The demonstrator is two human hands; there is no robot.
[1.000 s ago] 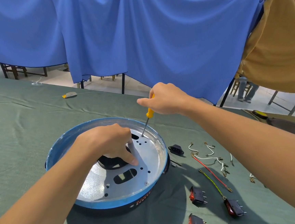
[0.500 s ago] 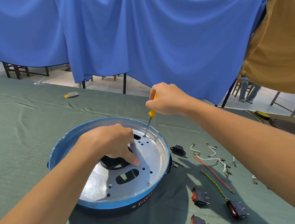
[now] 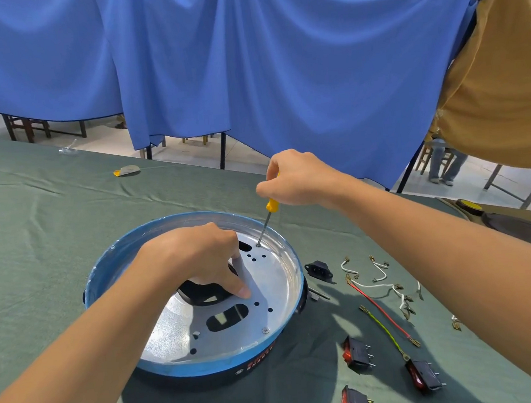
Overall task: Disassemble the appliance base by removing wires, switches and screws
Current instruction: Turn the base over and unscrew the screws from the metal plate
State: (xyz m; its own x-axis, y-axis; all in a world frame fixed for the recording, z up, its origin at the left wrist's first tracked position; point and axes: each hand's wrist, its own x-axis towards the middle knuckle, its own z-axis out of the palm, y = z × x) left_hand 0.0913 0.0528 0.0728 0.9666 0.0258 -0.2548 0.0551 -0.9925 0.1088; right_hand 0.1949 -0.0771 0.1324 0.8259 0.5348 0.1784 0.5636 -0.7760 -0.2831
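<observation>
A round appliance base [image 3: 115,266] with a blue rim lies on the green table, and a silver metal plate [image 3: 274,284] sits inside it. My left hand [image 3: 195,255] presses down on the plate, thumb on the metal. My right hand [image 3: 297,176] grips a yellow-handled screwdriver [image 3: 267,217] held nearly upright, its tip on a screw at the plate's far edge. Another screw [image 3: 265,330] sits in the plate's near right edge.
Right of the base lie a black socket [image 3: 319,269], white wires [image 3: 376,276], a red wire [image 3: 381,310], a yellow-green wire [image 3: 386,330] and several red rocker switches [image 3: 356,352]. Blue cloth hangs behind the table. A dark object [image 3: 516,224] sits at far right.
My right hand has turned slightly on the screwdriver handle while the tip stays on the same screw. My left hand keeps pressing the plate.
</observation>
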